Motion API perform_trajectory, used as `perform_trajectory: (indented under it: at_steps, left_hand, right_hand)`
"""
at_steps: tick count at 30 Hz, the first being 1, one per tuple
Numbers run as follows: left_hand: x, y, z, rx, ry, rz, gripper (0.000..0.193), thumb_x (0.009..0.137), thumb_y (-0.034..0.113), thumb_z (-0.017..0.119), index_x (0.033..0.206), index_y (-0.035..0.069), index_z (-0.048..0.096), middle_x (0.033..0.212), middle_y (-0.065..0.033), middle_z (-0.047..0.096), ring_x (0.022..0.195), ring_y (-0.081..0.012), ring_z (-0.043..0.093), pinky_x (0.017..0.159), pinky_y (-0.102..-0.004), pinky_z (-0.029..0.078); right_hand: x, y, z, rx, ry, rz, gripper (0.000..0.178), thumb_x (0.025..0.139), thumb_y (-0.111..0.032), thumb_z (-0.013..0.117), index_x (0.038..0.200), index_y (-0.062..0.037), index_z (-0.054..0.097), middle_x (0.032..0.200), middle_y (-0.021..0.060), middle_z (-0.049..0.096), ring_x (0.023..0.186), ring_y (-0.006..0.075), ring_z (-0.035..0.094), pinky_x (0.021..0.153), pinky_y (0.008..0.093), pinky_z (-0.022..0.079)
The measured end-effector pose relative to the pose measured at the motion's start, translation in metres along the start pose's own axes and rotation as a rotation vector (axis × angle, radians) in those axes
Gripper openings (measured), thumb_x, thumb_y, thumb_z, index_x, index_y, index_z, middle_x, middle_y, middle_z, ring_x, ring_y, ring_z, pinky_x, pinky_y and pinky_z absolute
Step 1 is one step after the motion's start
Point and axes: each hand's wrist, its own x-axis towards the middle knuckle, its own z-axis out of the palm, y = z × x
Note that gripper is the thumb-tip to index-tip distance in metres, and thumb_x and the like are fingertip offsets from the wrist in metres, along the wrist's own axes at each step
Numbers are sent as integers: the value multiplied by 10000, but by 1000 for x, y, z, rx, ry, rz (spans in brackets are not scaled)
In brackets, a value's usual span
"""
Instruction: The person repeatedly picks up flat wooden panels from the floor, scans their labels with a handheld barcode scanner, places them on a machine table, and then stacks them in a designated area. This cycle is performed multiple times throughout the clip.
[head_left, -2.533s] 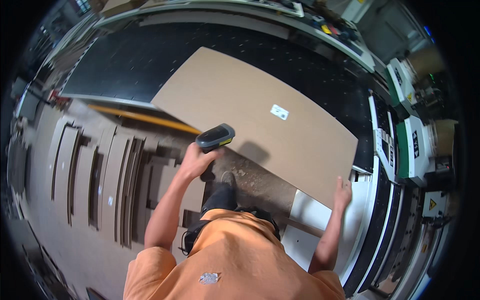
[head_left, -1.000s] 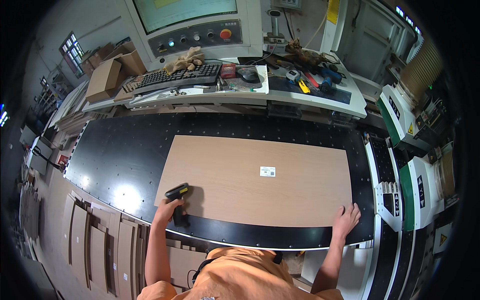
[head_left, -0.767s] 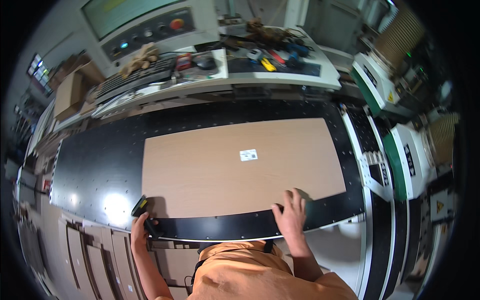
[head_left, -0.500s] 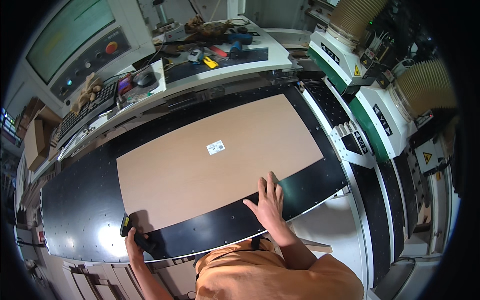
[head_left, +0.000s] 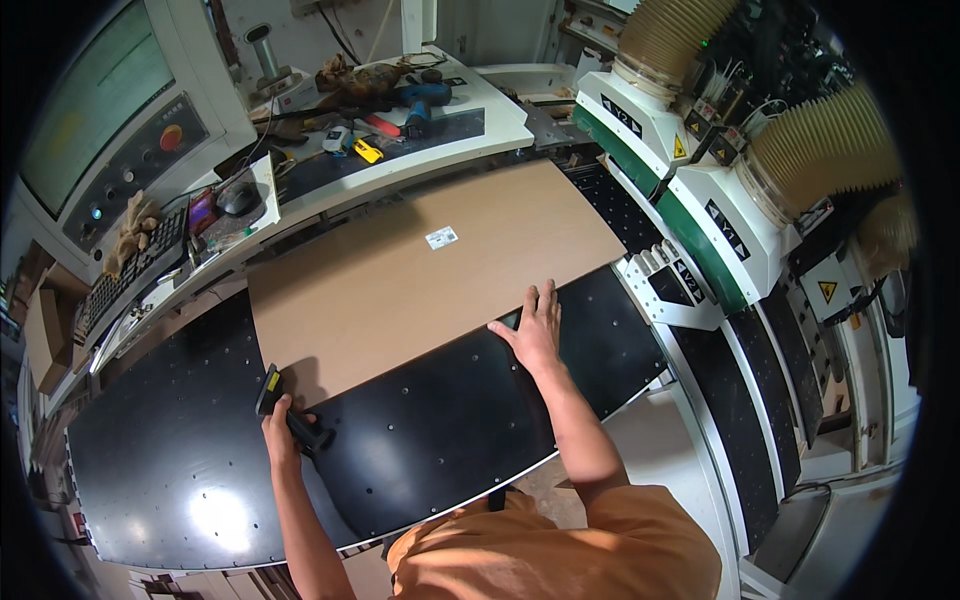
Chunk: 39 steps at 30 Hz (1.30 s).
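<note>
A flat brown rectangular panel [head_left: 380, 310] lies across the black table [head_left: 430, 440], its far edge close to the workbench. On the panel's face is a small white printed label [head_left: 441, 238]. My left hand [head_left: 282, 432] is wrapped round a black handheld barcode scanner [head_left: 310, 432] with a yellow sticker, at the panel's near left corner; some of those fingers are hidden behind the scanner. Along the near edge, right of the middle, my right hand [head_left: 534, 335] rests with fingers stretched out over the board and thumb spread.
White machine heads [head_left: 735, 230] with ribbed hoses stand to the right beside a slotted white bracket [head_left: 668, 285]. Behind the table, a workbench [head_left: 490, 135] carries a yellow cutter [head_left: 367, 151] and several tools. A control panel [head_left: 140, 160] and a keyboard [head_left: 150, 255] are at the left.
The panel has slid away from me over the table, uncovering more black surface on the near side. Both hands moved forward with it, the scanner still in my left. The view shifted somewhat.
</note>
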Motion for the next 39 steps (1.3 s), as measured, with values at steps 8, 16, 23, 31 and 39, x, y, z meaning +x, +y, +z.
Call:
perform_trajectory:
  at_steps: [8,16,23,31,39]
  left_hand:
    - [10,10,61,-77,-28,61,316,871,275,647,920,-29,576,710,-65,560,486,-221,639,425,-320,493]
    - [2,7,81,-98,14,64,304,875,233,642,949,-55,579,706,-72,554,486,-217,625,457,-323,507]
    - [3,5,78,-90,-28,104,311,872,231,651,962,-57,574,711,-72,552,498,-218,631,461,-325,511]
    - [1,0,78,-103,-2,126,342,875,223,670,1020,-67,563,791,-95,572,515,-226,639,475,-327,521]
    - [-13,-5,111,-107,-99,157,349,873,233,675,1043,-66,621,817,-84,631,631,-190,679,577,-310,536]
  right_hand:
    - [39,45,1,50,39,16,999,760,-544,782,1430,90,398,1569,337,181,1427,535,228,1173,551,264]
    - [45,59,-3,49,94,0,988,730,-493,829,1416,89,422,1564,329,213,1413,541,260,1154,547,306]
    - [45,63,3,20,165,-48,995,730,-520,816,1413,90,428,1551,331,244,1401,540,282,1144,548,318]
    - [45,67,7,21,163,-50,975,742,-526,810,1420,66,436,1565,311,241,1413,522,278,1158,531,302]
    - [47,73,11,-23,159,-86,911,768,-495,804,1426,28,452,1557,284,296,1428,485,281,1165,526,286]
